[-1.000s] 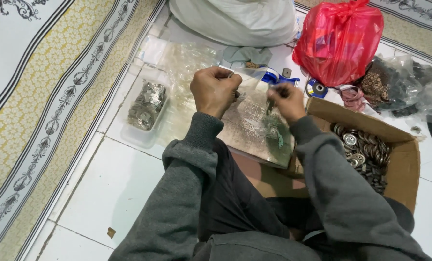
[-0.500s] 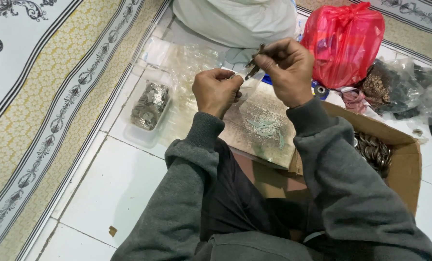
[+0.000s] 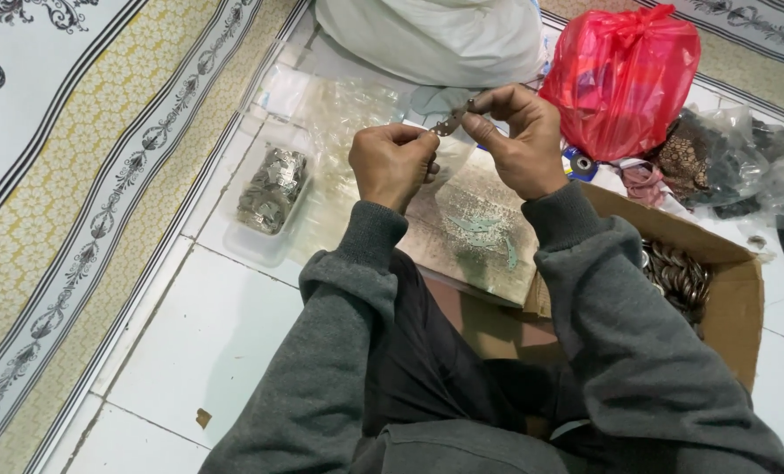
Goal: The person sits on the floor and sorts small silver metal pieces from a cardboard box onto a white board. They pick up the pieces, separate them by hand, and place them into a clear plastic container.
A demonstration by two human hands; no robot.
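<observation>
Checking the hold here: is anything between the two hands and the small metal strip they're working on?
Nothing visible. The right hand pinches the small metal strip at its upper end, and the left hand meets its lower end. It is held above the floor, clear of the clear plastic bag.

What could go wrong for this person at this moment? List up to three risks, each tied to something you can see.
1. The small metal piece is pinched only by fingertips of the left hand and right hand, above the floor; it might slip and fall.
2. The clear tray of metal parts sits by the left elbow and could be knocked.
3. The cardboard box of parts lies close under the right arm, so a sleeve might catch it.
</observation>
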